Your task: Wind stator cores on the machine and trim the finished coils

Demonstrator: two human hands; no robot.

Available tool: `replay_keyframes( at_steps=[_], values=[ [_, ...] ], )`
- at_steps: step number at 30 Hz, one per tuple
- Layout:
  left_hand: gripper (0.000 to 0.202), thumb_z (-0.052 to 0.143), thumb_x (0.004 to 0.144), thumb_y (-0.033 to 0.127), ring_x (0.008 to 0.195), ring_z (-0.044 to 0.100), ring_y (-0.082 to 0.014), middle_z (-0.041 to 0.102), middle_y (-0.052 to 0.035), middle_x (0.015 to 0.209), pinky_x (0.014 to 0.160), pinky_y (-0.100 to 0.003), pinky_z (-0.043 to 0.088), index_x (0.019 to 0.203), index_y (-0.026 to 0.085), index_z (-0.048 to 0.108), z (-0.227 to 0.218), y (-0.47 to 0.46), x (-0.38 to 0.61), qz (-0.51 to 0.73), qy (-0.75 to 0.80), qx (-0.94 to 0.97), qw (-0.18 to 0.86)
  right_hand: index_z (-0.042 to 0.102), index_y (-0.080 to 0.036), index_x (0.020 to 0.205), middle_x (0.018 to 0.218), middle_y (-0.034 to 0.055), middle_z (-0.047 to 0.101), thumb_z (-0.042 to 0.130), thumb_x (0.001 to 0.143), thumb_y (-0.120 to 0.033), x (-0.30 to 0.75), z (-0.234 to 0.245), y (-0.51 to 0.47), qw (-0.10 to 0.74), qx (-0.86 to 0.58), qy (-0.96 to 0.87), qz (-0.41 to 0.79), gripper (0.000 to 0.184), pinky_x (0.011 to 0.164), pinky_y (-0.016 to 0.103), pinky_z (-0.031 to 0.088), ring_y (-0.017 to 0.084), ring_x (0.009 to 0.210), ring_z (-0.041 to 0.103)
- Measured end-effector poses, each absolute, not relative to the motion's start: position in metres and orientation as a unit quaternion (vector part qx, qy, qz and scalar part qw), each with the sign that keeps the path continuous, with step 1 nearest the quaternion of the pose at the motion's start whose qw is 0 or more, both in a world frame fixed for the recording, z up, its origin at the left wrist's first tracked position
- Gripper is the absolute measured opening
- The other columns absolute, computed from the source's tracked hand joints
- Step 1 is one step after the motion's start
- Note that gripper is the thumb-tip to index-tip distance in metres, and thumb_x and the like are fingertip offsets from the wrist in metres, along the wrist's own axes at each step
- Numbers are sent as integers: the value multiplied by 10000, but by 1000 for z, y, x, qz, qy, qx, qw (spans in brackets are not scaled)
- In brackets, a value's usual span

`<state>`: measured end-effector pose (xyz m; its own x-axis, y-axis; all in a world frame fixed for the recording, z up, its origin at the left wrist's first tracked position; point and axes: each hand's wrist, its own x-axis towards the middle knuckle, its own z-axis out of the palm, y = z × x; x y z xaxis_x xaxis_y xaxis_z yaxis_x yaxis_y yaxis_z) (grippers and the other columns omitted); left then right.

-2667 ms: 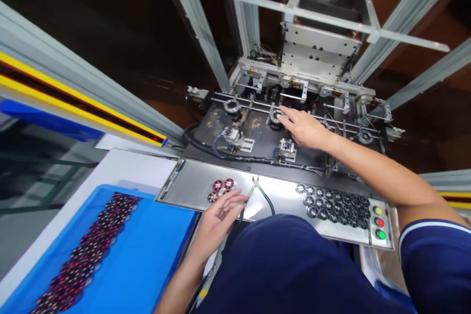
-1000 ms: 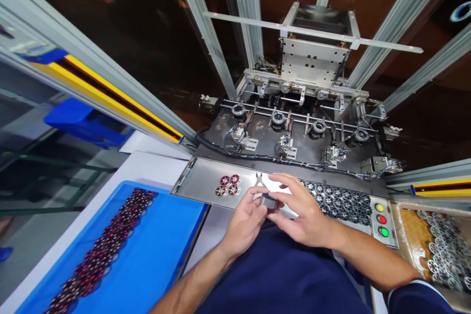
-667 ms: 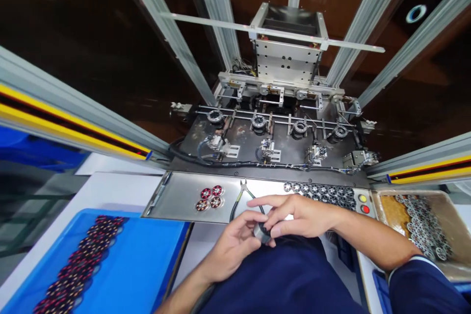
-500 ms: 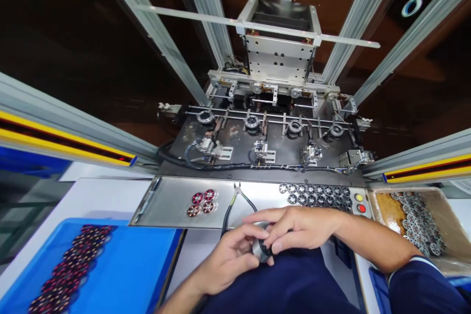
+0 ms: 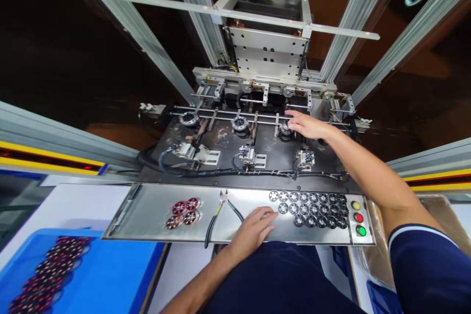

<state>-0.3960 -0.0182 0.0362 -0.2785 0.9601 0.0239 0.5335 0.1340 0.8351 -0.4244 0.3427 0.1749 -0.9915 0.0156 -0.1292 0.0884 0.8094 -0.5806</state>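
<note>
My right hand [image 5: 307, 126] reaches over the third station of the machine, fingers apart, its fingertips at the round metal part [image 5: 286, 128] seated there. The fingers partly cover that part. Near the front edge of the steel shelf [image 5: 147, 211], my left hand [image 5: 255, 228] is open, fingers stretched out with nothing in them. Just beyond its fingertips begin rows of black round slotted parts [image 5: 303, 197]. Cutting pliers [image 5: 223, 202] with black and green handles lie to its left. Farther left, several red-and-black wound cores [image 5: 178, 207] sit grouped on the shelf.
Other round fixtures [image 5: 240, 125] line the dark machine bed. Yellow, red and green buttons [image 5: 361, 231] are at the shelf's right end. A blue tray [image 5: 121, 265] of wound cores stands lower left. Yellow-framed light bars [image 5: 51, 159] flank the opening; a plastic-lined box [image 5: 379, 260] is lower right.
My hands have parted from the grey cylindrical part held in front of my body. The right one moved forward to the third station; the left one moved onto the shelf. The view shifted.
</note>
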Motion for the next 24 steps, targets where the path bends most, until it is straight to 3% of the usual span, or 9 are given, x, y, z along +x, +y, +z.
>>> replay_keyframes(
  at_steps=[4,8,13,18,24],
  values=[
    [428,618,896,165,1078,651,-255,632,-118,1208,935,-428,555,1308,282,624,10,-5,-386,321,709,576,250,709,-113,793,1544,177,440,554,939,-149,-448,140,378,75,35,960,-267,216,1229,483,265,306,1491,331],
    [386,635,885,141,1096,635,-270,613,-115,1209,947,-462,547,1247,275,632,5,-4,-383,273,725,592,224,725,-100,842,1584,181,381,566,942,-152,-450,123,383,94,12,966,-239,195,1245,481,238,301,1512,285],
    [247,696,868,208,1110,632,-294,622,-127,1207,941,-481,548,1107,219,637,3,-5,-383,249,736,597,198,733,-124,851,1542,138,462,550,950,-173,-457,116,386,105,-10,973,-207,214,1241,471,270,285,1491,331],
    [145,711,865,237,1025,652,-267,661,-113,1134,889,-444,568,977,192,631,-2,-5,-384,258,732,601,190,746,-100,848,1500,191,499,549,937,-163,-465,116,388,119,-21,976,-182,225,1233,437,297,309,1453,398],
    [110,638,915,234,1038,669,-278,685,-126,1143,929,-489,561,1019,198,647,-4,-9,-384,302,727,584,196,757,-125,848,1470,167,544,580,928,-170,-467,110,390,132,-28,977,-168,199,1212,409,336,296,1424,447]
  ],
)
